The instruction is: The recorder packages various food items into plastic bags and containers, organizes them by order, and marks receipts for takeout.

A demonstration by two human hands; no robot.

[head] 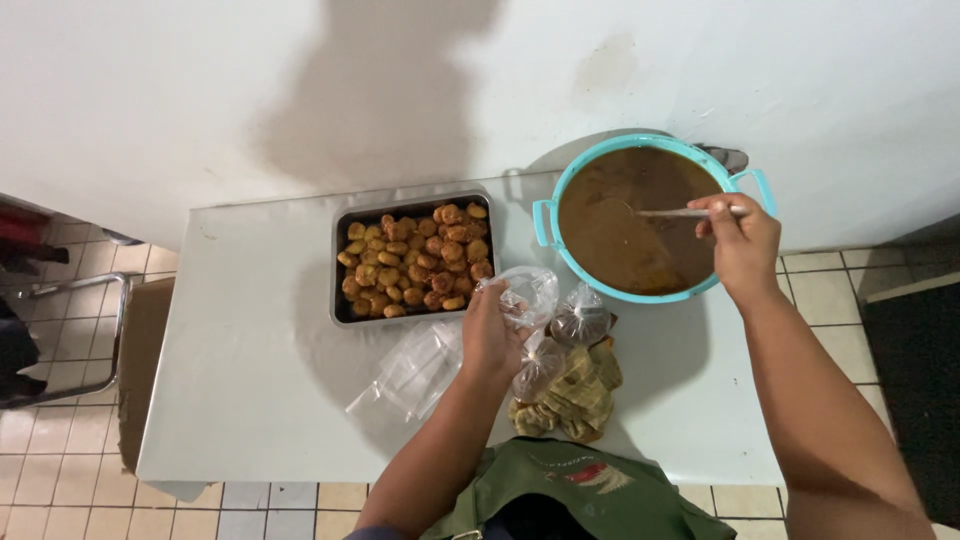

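A clear plastic bag point(522, 295) is held open in the left hand point(487, 335), above the tabletop point(250, 380). A ladle handle point(680, 212) is gripped by the right hand point(742, 240) over a teal pot point(548, 225) of brown sauce, well right of the bag.

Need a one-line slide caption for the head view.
Right hand stirs brown sauce in teal pot; left hand holds clear bag.
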